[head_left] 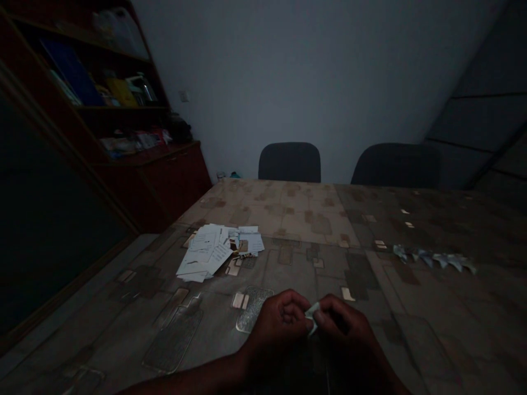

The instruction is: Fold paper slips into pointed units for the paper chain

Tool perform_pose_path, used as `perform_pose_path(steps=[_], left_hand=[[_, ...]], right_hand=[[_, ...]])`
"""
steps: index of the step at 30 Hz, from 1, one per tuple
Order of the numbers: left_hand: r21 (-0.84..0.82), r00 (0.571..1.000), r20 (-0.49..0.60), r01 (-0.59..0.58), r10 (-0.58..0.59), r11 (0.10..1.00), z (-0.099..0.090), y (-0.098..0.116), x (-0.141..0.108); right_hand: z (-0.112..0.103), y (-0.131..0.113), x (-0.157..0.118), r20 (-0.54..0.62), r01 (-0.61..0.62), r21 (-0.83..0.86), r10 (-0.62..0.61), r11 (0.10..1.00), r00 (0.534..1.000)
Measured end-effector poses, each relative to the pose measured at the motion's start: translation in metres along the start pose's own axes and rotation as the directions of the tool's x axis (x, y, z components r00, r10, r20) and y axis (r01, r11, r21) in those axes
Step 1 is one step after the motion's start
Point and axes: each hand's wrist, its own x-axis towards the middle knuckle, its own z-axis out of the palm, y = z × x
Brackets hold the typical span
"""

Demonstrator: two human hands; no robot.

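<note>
— Nearest, our left hand (284, 321) and right hand (345, 320) pinch a small folded paper (313, 309) between them, at the near side of the tablecloth (290, 274).
— If we pull unevenly, it may tear.

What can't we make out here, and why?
Head view:
Small pale paper-like piece: full shape, covered by left hand and right hand.
White printed paper sheets: wording, too small.
Pale pointed folded shapes: exact folds, too blurred.
Bare left forearm: cut off by bottom edge.
</note>
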Motion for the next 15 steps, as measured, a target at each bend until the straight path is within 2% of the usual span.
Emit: perform_pose_path(steps=[5, 9, 12, 15], left_hand=[[0.065, 0.999, -0.023, 0.026, -0.024, 0.998, 0.001, -0.004, 0.001], [0.107, 0.999, -0.010, 0.044, -0.043, 0.993, 0.004, -0.005, 0.000], [0.095, 0.999, 0.019, 0.033, -0.035, 0.995, 0.004, -0.004, 0.000], [0.095, 0.999, 0.048, 0.016, -0.021, 0.995, 0.001, -0.005, 0.000]], right_hand=[[0.000, 0.004, -0.001, 0.035, 0.039, -0.064, -0.037, 0.997, 0.999], [0.001, 0.008, -0.001, 0.014, 0.124, -0.152, -0.123, 0.981, 0.992], [-0.005, 0.004, 0.002, 0.018, 0.090, -0.167, -0.088, 0.982, 0.996], [-0.026, -0.004, 0.010, -0.049, 0.036, -0.210, -0.047, 0.977, 0.998]])
